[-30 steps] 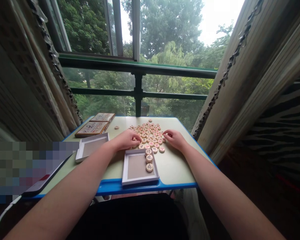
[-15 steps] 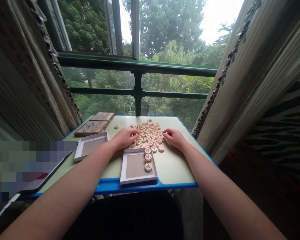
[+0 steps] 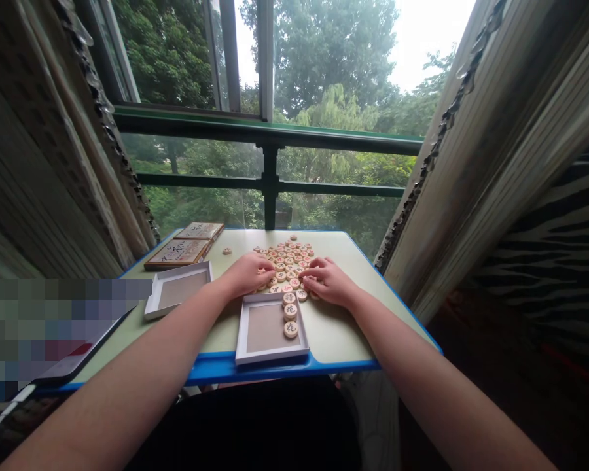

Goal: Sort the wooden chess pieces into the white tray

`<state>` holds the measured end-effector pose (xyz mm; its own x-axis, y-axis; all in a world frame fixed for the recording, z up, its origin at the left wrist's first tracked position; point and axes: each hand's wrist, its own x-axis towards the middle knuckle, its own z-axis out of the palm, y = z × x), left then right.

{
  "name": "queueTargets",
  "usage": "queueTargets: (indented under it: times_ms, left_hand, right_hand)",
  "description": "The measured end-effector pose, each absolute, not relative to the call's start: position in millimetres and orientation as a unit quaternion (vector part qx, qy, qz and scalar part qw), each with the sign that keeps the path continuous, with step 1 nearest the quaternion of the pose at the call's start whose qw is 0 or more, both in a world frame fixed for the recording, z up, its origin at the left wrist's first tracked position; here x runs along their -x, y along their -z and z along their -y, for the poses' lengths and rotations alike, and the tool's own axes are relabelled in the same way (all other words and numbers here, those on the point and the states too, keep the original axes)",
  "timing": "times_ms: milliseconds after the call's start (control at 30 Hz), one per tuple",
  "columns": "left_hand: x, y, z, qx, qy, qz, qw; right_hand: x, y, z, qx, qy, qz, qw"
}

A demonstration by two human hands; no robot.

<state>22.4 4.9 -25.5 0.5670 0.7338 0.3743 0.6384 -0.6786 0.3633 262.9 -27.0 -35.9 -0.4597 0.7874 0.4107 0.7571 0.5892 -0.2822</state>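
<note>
Several round wooden chess pieces (image 3: 288, 256) lie in a loose heap on the pale green table (image 3: 338, 327). My left hand (image 3: 248, 273) rests on the heap's left edge, fingers curled over pieces there. My right hand (image 3: 324, 281) lies on the heap's near right part, its fingers bent and pinching at a piece. A shallow white tray (image 3: 255, 330) sits just in front of both hands, with three pieces (image 3: 290, 314) lined up along its right side.
A second white tray (image 3: 177, 289) lies to the left. Two brown boxes (image 3: 184, 247) with writing sit at the far left corner, a lone piece (image 3: 227, 250) beside them. A phone with a cable lies at the near left. Window bars stand behind the table.
My right hand has slid left and nearer, from the heap's right edge onto its near part. My left hand has stayed at the heap's left edge.
</note>
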Motion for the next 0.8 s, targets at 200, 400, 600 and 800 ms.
queueTargets:
  times_ms: [200,400,600,800]
  left_hand:
    - [-23,25,-4,-0.895,-0.218,-0.370,0.117]
    - [-23,26,-5,-0.894,-0.218,-0.382,0.084]
    - [-26,31,-8,-0.902,-0.222,-0.368,0.050]
    - [-28,34,-9,-0.908,-0.232,-0.339,0.078]
  right_hand:
    - [-259,29,34,0.439,-0.082,0.858,0.252]
    - [-259,28,36,0.436,-0.080,0.849,0.288]
    - [-257,32,34,0.438,-0.086,0.857,0.256]
    - [-252,37,27,0.423,-0.029,0.874,0.238]
